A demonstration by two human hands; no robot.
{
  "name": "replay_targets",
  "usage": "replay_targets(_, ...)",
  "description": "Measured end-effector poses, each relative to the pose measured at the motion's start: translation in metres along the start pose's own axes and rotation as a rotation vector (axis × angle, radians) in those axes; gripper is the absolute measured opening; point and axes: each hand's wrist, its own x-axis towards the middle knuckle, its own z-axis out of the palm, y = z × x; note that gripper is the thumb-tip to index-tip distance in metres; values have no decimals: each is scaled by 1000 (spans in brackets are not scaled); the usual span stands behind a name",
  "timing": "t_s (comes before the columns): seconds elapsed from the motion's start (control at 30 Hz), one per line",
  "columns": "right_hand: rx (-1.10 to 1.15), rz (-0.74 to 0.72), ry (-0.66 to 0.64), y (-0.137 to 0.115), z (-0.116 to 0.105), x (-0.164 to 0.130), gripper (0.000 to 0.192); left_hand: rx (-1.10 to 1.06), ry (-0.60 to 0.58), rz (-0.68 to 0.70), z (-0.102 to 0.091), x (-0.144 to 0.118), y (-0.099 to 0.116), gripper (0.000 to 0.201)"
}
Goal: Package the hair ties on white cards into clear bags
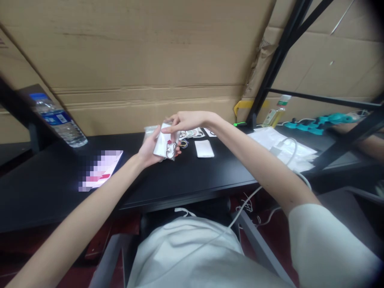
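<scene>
My left hand holds a small clear plastic bag above the black table. The bag shows white backing, a metal ring or clasp and a small red piece. My right hand reaches across from the right and pinches the bag's top edge with fingertips. Just behind the bag, several similar small packets and trinkets lie on the table. A white rectangular packet lies flat to the right of my hands.
A water bottle lies tilted at the table's left rear. A blurred pink-white card lies front left. White sheets and a cable cover the right side, near a teal object. Cardboard and a black frame stand behind.
</scene>
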Motion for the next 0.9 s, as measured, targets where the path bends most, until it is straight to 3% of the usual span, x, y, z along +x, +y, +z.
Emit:
replay_targets(0.17, 47, -54, -76, 10, 1, 2, 61, 5, -20, 1, -9, 3, -2, 64)
replay_targets(0.7, 191, -163, 28, 19, 11, 1, 62, 36, -75, 8, -10, 4, -3, 69)
replay_targets(0.9, 206, -140, -22, 16, 12, 1, 64, 35, -74, 13, -11, 4, -4, 68)
